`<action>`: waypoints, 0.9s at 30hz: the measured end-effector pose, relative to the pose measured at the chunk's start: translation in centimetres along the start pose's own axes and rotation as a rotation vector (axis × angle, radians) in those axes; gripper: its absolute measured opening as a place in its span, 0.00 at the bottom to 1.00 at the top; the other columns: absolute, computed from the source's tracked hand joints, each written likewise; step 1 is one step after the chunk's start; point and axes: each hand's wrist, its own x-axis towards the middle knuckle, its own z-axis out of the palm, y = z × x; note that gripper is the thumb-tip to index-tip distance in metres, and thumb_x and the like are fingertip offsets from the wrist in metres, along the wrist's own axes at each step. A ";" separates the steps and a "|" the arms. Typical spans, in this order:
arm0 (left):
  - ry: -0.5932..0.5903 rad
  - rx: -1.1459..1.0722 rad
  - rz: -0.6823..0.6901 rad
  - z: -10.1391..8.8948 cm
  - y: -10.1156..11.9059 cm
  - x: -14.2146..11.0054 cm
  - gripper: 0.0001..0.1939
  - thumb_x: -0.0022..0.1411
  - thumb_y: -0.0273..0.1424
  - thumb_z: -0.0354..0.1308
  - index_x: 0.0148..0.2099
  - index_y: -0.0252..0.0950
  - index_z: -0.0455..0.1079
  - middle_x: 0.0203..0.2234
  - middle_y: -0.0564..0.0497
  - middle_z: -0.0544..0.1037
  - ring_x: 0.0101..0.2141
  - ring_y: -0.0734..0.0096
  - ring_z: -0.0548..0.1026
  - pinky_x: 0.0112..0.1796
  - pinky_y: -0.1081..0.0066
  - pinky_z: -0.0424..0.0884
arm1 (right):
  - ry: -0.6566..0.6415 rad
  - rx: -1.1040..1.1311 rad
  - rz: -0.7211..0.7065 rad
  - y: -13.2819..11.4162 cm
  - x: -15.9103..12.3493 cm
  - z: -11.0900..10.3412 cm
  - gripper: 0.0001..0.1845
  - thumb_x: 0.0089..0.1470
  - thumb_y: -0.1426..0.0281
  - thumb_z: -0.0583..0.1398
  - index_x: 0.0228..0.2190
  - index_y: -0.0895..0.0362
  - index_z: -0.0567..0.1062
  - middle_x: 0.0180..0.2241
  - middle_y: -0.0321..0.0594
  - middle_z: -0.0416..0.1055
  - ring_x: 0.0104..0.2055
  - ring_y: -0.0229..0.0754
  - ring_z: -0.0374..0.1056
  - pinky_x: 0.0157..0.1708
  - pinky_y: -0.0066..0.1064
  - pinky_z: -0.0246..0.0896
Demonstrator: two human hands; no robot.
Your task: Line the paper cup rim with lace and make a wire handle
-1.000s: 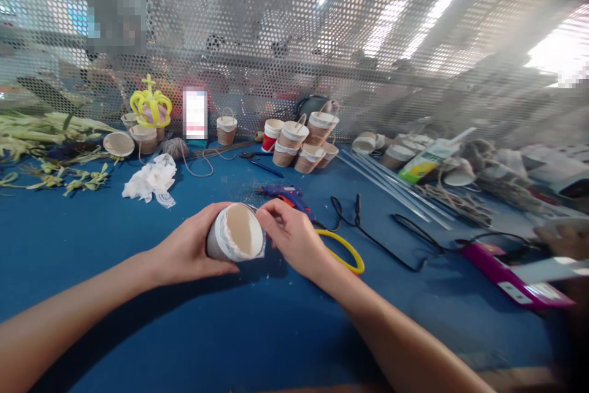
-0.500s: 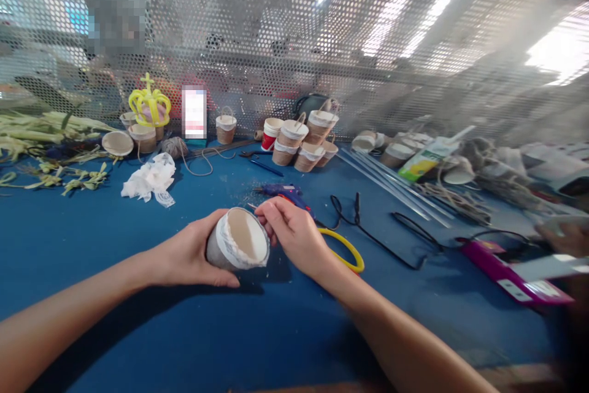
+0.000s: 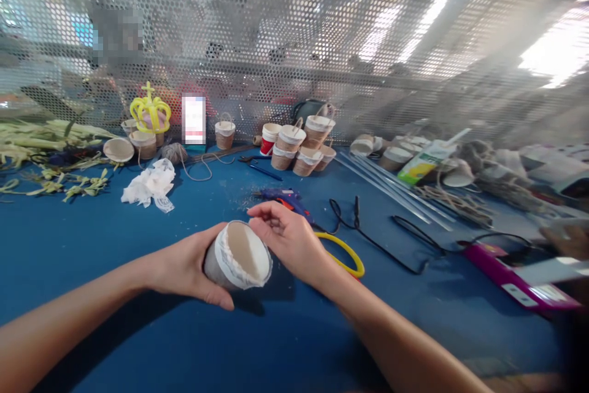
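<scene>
A paper cup [image 3: 216, 270] wrapped in greyish-brown cloth, with a white ruffled band around its rim, is tilted so that its mouth faces up and right. My left hand [image 3: 186, 264] grips it from the left side, thumb below and fingers behind. At the far right of the rim is my right hand [image 3: 294, 236], fingers curled together in a pinch; what lies between the fingertips is hidden. Just behind that hand a blue glue gun [image 3: 289, 198] lies on the table, and a yellow loop [image 3: 353, 252] shows beside the wrist.
Several wrapped cups with handles [image 3: 292, 135] are stacked at the back. White crumpled tissue [image 3: 150, 184], a twine ball [image 3: 175, 152] and dried leaves [image 3: 46, 141] lie left. Clear sticks [image 3: 386, 181], a black cord [image 3: 386, 243] and a magenta box [image 3: 519, 276] are right.
The cup and my left hand have shifted slightly down. My right fingertips have come over the cup's rim; the thin sliver seen at them earlier no longer shows.
</scene>
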 end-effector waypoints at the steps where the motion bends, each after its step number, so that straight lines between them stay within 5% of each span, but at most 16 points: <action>1: -0.013 -0.016 0.001 0.0 0.0 0.0 0.39 0.41 0.33 0.66 0.55 0.36 0.54 0.42 0.47 0.71 0.42 0.61 0.69 0.41 0.64 0.68 | -0.019 -0.002 -0.013 -0.1 0.0 0.0 0.11 0.50 0.63 0.56 0.33 0.58 0.69 0.27 0.38 0.68 0.28 0.36 0.63 0.28 0.28 0.61; 6: -0.094 -0.143 -0.002 0.2 0.0 0.1 0.38 0.40 0.29 0.67 0.54 0.37 0.55 0.41 0.47 0.70 0.38 0.66 0.70 0.37 0.69 0.69 | -0.046 0.022 -0.092 -0.4 -0.2 0.2 0.07 0.51 0.67 0.56 0.25 0.57 0.70 0.26 0.36 0.68 0.29 0.36 0.63 0.29 0.27 0.59; 13: -0.150 -0.284 -0.052 0.1 0.1 -0.2 0.39 0.40 0.34 0.67 0.54 0.37 0.55 0.33 0.49 0.71 0.28 0.73 0.69 0.28 0.75 0.67 | 0.026 0.162 -0.009 -0.8 -0.5 0.7 0.10 0.50 0.65 0.56 0.23 0.58 0.68 0.22 0.35 0.64 0.24 0.34 0.60 0.23 0.25 0.57; 22: 0.190 0.027 0.054 0.8 -0.3 0.1 0.40 0.40 0.32 0.67 0.54 0.37 0.52 0.46 0.45 0.66 0.46 0.60 0.66 0.47 0.62 0.63 | 0.162 0.009 0.025 0.0 -0.5 1.1 0.12 0.52 0.63 0.54 0.23 0.57 0.66 0.21 0.36 0.65 0.23 0.35 0.59 0.23 0.26 0.57; 27: 0.111 -0.133 0.006 0.8 -0.4 0.1 0.36 0.42 0.32 0.66 0.52 0.37 0.54 0.42 0.47 0.69 0.40 0.65 0.69 0.41 0.67 0.67 | 0.083 0.038 0.023 -0.1 -0.1 0.5 0.12 0.53 0.62 0.53 0.30 0.58 0.68 0.26 0.37 0.67 0.26 0.35 0.61 0.24 0.26 0.57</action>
